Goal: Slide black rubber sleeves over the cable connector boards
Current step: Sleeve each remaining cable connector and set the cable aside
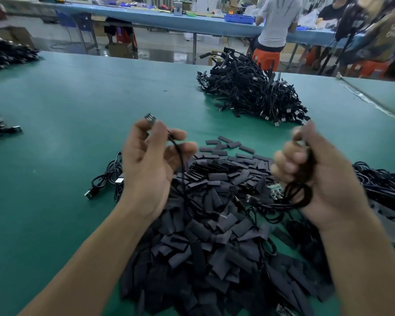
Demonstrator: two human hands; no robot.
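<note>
Pinches thin black cable (180, 160) by its silver USB plug (150, 118) in left hand (151, 165); clutches looped black cable (299, 192) beside small green connector board (276, 190) in right hand (324, 179), above heaped flat black rubber sleeves (214, 236).

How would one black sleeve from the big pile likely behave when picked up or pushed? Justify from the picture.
Probably light: the sleeves are small, flat pieces heaped loosely. Likely soft rather than stiff, since several look bent or creased. Being flat, one should slide on the table, not roll.
</note>
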